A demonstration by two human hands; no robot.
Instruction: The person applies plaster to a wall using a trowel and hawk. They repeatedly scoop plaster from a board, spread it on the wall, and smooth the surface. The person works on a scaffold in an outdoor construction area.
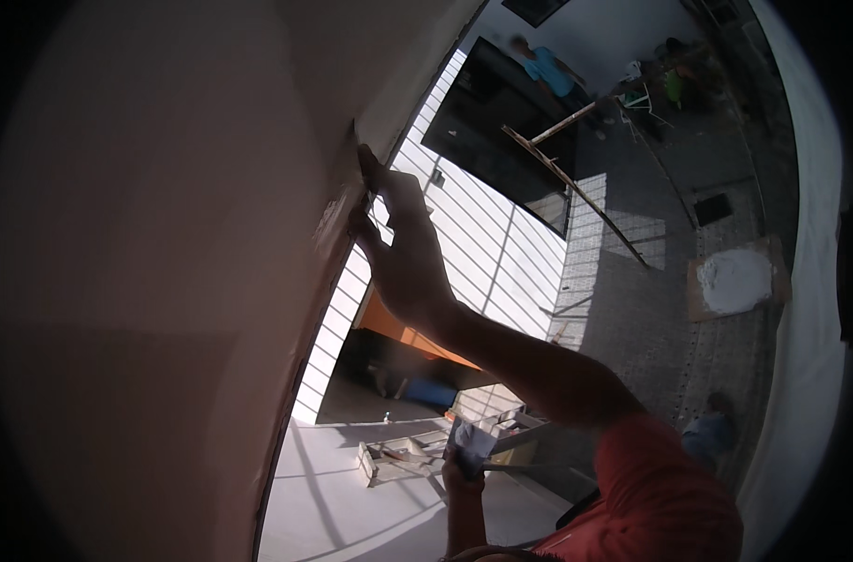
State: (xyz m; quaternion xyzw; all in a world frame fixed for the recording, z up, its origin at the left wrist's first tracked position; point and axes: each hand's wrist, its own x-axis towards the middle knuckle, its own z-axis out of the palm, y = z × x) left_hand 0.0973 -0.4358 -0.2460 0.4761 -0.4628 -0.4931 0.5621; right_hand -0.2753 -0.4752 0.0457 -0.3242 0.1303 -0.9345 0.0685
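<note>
No readable text anywhere in view. Red shirt sleeve (665, 482): no legible lettering. Left of sleeve, grey flat plate (470, 440): surface marks too small to make out. Above and right of sleeve, cardboard sheet (778, 272): nothing legible. Far above sleeve, co-worker's blue shirt (547, 71): too blurred for reading.
</note>
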